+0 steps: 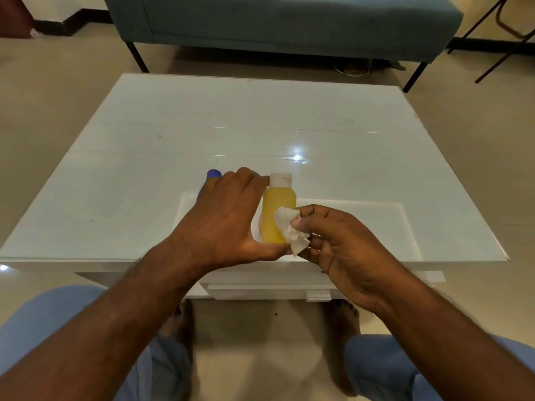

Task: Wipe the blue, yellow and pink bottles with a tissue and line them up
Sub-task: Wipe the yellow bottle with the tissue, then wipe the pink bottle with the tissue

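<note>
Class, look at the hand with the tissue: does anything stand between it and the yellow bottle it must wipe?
Nothing visible does. The right hand presses the tissue straight against the yellow bottle, which the left hand holds from the other side.

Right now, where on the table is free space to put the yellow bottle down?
Crowded near the front edge: the left hand, right hand, tissue, yellow bottle and blue bottle. The table is bare behind them, and along both sides.

dim warm light | glare on table (297, 157) | edges perhaps warped
</note>
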Demonstrator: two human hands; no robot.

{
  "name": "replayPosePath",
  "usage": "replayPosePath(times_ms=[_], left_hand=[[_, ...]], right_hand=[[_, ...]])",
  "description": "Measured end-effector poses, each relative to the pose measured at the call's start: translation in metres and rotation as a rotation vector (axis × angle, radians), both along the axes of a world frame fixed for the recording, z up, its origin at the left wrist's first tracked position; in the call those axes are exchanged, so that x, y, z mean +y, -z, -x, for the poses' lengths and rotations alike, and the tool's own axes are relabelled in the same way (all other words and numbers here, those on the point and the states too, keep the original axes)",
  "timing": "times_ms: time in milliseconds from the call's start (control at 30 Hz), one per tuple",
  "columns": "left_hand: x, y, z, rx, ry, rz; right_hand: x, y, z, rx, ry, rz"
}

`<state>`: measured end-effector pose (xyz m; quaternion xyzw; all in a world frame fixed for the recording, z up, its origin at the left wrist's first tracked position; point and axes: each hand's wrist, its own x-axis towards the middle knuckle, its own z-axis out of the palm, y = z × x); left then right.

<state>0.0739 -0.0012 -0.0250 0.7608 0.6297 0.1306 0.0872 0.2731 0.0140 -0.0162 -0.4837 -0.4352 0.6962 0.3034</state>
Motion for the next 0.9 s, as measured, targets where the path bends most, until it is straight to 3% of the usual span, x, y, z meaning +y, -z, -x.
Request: replayPosePath(times_ms=[100,200,367,467,667,900], left_hand=[[-0.003,-0.004,-0.010,-0.228,-0.023,0.082],[-0.001,0.000,-0.014,-0.248,-0.046,0.111],[0.000,0.006,-0.008,-0.151,0.005,0.166],[0.005,0.008,0.000,-0.074,-0.036,0.100],[0.021,0.016,0.027,0.297,-0.213,0.085],[0.029,0.031,0.018,0.376,-0.208,0.206]], right_hand=[[0.000,0.002,0.000,-0.035,0.016,-0.014],[0.001,0.002,0.000,-0.078,0.032,-0.022],[0.001,0.007,0.000,-0.116,-0.004,-0.006],[0.002,0.006,-0.001,-0.107,0.021,-0.030],[0.013,-0.006,-0.013,0.016,0.170,-0.018],[0.011,-0.007,-0.013,0.034,0.185,-0.008]])
